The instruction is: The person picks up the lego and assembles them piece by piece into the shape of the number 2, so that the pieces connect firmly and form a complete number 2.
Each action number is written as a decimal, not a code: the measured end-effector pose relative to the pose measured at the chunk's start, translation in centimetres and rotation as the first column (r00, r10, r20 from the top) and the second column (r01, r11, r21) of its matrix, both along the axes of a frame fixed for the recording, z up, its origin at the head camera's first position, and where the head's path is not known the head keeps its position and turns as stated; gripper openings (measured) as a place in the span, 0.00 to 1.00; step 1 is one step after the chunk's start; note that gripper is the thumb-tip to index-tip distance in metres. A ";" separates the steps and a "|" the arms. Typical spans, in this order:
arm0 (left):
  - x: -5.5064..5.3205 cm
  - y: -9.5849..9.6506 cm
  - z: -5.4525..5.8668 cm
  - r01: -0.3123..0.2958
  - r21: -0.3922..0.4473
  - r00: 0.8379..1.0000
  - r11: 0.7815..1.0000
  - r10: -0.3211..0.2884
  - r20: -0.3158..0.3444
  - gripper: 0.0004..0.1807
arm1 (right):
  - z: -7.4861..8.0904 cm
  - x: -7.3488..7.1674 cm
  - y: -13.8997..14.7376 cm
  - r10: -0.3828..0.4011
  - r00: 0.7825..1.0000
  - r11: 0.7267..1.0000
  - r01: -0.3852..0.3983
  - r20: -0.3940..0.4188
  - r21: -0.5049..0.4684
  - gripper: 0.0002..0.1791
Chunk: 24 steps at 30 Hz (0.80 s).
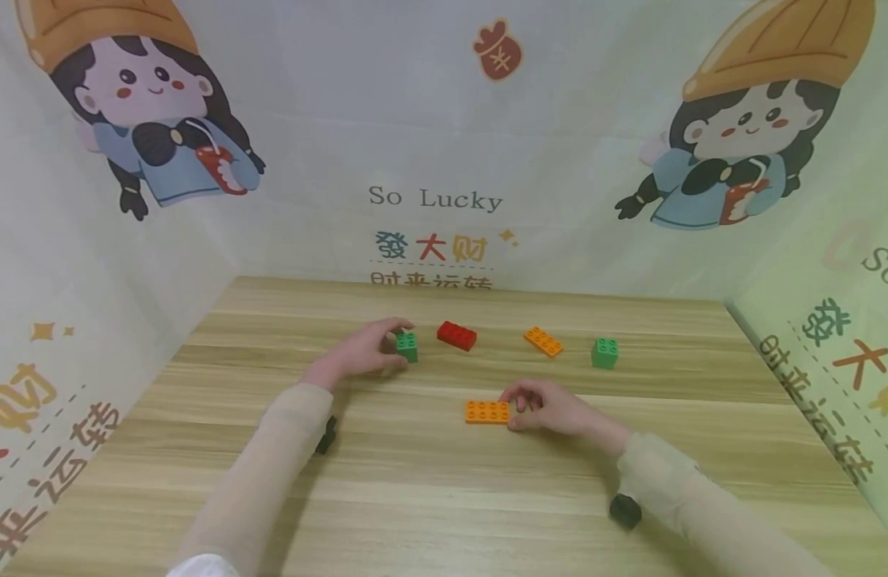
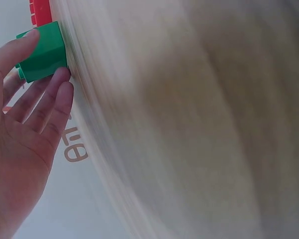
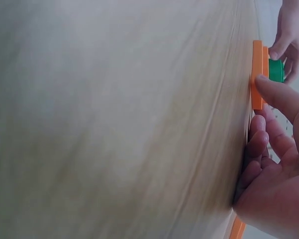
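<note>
My left hand (image 1: 365, 349) has its thumb on one side of a green brick (image 1: 409, 349) and its fingers on the other. In the left wrist view that green brick (image 2: 46, 52) sits between thumb and fingertips, at the tabletop. Nearer to me, my right hand (image 1: 555, 410) pinches the right end of a flat orange brick (image 1: 486, 413), which lies studs up. The thumb (image 3: 276, 92) presses on the orange brick's near side in the right wrist view. A red brick (image 1: 456, 336) lies just right of the left hand's green brick.
Farther back on the wooden table (image 1: 429, 497) lie a second flat orange brick (image 1: 543, 341) and, to its right, another green brick (image 1: 605, 353). A pale printed cloth (image 1: 307, 160) stands behind the table and along both sides.
</note>
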<state>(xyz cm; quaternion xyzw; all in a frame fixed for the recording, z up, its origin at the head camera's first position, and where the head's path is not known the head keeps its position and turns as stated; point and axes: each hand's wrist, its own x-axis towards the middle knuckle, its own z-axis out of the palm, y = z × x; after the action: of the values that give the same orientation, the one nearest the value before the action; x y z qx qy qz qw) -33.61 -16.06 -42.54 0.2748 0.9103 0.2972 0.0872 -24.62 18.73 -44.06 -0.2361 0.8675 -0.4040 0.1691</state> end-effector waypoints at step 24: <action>-0.5 -0.1 -0.7 -0.034 0.072 0.999 0.997 0.031 0.044 0.27 | 0.0 -0.3 0.0 0.004 0.999 1.000 -0.003 0.054 -0.019 0.17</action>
<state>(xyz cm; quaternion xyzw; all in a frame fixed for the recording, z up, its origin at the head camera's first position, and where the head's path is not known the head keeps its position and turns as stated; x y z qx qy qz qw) -34.15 -16.15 -43.24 0.2567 0.9011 0.3373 0.0917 -24.95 18.68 -44.08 -0.2280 0.8583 -0.4180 0.1911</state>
